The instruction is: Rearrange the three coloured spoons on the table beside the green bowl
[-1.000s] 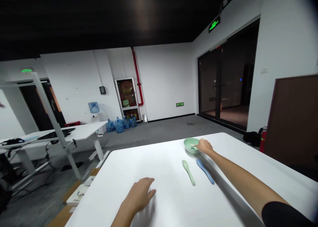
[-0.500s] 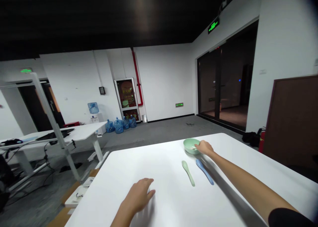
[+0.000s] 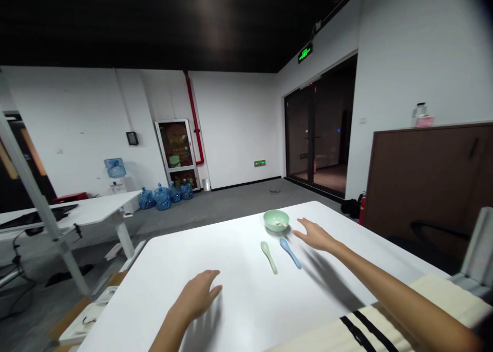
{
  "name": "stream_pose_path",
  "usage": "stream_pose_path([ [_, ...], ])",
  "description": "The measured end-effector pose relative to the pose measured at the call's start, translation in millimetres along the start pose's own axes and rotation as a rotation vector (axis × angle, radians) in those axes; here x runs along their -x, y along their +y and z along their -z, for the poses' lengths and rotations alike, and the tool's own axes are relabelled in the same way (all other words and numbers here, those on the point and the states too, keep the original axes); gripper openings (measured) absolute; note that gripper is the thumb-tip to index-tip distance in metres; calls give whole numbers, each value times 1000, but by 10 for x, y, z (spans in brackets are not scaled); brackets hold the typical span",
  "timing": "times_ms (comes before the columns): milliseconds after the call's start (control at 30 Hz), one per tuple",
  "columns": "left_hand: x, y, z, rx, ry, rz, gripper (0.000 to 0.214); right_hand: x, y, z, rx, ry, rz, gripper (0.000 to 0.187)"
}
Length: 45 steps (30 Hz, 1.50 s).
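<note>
The left hand point(image 3: 197, 294) hangs open, empty, above the table point(image 3: 234, 313); a green spoon point(image 3: 269, 258), a bowl point(image 3: 273, 227) and a blue spoon point(image 3: 290, 254), handle slanting nearward, lie just left of the nearer right hand point(image 3: 316, 235), also open, empty.

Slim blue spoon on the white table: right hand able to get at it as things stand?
Probably yes: the right hand, holding nothing, is just right of the slim blue spoon, with nothing visible between them. The pale green spoon lies apart, left of it.

Bare left hand point(image 3: 198, 294), bare right hand point(image 3: 318, 236), slender fingers point(image 3: 309, 224), slim uncovered forearms point(image 3: 379, 276)
</note>
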<state>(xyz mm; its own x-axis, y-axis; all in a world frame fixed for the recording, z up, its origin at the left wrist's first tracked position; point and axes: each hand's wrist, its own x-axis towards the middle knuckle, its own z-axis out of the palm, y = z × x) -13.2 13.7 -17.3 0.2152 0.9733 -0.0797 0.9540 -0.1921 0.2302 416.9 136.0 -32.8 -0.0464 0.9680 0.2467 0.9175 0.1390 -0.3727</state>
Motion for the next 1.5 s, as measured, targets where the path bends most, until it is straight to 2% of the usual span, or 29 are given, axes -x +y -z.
stream_pose_path([
  [167, 36, 17, 17, 8, 2, -2, 58, 193, 18, -133, -13, -81, -67, 83],
  [367, 49, 24, 19, 13, 13, 8, 57, 236, 61, -257, 8, -115, -52, 81],
  [700, 44, 27, 20, 11, -5, 7, 59, 228, 71, -261, 3, -106, -48, 80],
  [833, 38, 24, 18, 11, 6, 9, 59, 171, -5, -181, -25, -93, -33, 69],
  [1000, 37, 26, 15, 7, 0, 5, 59, -161, -169, -35, 41, -37, -2, 48],
  [1133, 31, 17, 0, 21, 12, 10, 57, -609, -289, -33, 88, -34, -82, 37],
  [1300, 32, 25, -1, 32, 13, 17, 56, -1057, -317, -258, 146, -107, -206, 35],
  [1500, 22, 42, 14, 44, 0, 43, 57, -1256, -167, -620, 80, -113, -284, 53],
])
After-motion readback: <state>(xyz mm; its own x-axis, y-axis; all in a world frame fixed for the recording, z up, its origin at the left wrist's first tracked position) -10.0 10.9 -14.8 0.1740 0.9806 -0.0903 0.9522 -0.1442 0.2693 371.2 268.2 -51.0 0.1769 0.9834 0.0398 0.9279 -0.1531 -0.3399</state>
